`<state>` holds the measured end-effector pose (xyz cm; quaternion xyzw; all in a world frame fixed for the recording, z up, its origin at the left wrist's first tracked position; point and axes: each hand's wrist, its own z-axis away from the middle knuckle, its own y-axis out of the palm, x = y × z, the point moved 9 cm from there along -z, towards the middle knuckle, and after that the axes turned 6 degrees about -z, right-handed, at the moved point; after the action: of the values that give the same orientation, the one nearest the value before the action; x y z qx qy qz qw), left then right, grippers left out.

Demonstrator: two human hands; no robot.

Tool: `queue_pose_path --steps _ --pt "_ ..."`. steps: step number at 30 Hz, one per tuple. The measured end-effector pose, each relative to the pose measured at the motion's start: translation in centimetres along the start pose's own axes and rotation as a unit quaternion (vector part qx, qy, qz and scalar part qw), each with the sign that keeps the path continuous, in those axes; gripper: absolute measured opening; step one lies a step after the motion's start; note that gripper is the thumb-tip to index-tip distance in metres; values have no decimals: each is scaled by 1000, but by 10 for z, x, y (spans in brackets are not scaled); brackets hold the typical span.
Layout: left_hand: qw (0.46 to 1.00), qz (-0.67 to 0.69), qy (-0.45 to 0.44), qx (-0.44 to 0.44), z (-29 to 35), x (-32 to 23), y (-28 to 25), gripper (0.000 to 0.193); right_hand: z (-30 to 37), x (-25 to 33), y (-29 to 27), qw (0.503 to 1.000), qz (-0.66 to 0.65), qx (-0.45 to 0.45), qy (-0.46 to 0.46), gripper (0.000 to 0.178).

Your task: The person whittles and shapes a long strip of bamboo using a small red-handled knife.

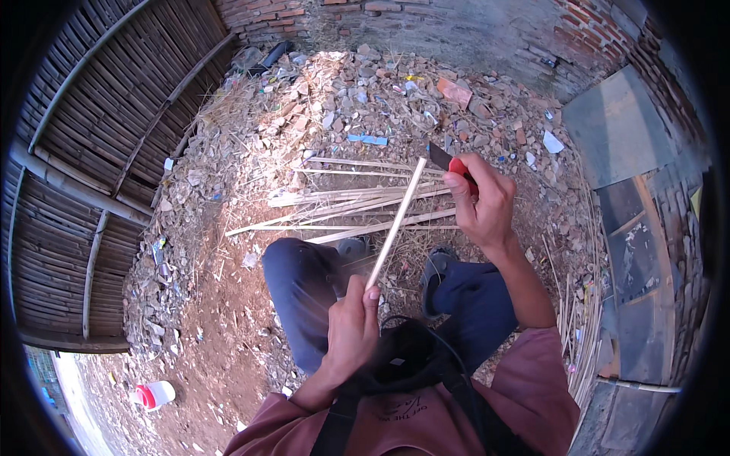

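My left hand (pixel 352 323) is closed round the lower end of a pale bamboo strip (pixel 398 220), which slants up and to the right in front of my knees. In my right hand (pixel 484 201) is a knife (pixel 441 157) with a red handle and a dark blade. The blade points up and left, just right of the strip's upper end; a small gap seems to lie between them. Beyond my feet, several split bamboo strips (pixel 342 199) lie roughly crosswise on the ground, partly hidden behind the held strip.
Rubble and litter (pixel 365 99) cover the ground up to a brick wall (pixel 426 30). A bamboo-slat panel (pixel 122 106) stands at left, and boards (pixel 620 125) lean at right. A white container with a red lid (pixel 156 395) sits lower left. More long strips (pixel 582 372) lie right of me.
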<state>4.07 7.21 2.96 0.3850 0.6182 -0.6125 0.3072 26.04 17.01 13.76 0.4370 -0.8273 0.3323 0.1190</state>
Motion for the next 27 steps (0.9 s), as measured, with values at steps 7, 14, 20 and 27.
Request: queue_pose_path --steps 7,14,20,27 --pt "987 152 -44 -5 -13 18 -5 25 39 48 49 978 -62 150 -131 27" --pt "979 200 -42 4 -10 13 -6 25 52 55 62 974 -48 160 -152 33" --pt "984 173 -49 16 -6 13 -8 25 50 60 59 973 -43 146 -172 34" --pt "988 152 -36 11 -4 6 -11 23 48 63 53 977 -15 130 -171 35"
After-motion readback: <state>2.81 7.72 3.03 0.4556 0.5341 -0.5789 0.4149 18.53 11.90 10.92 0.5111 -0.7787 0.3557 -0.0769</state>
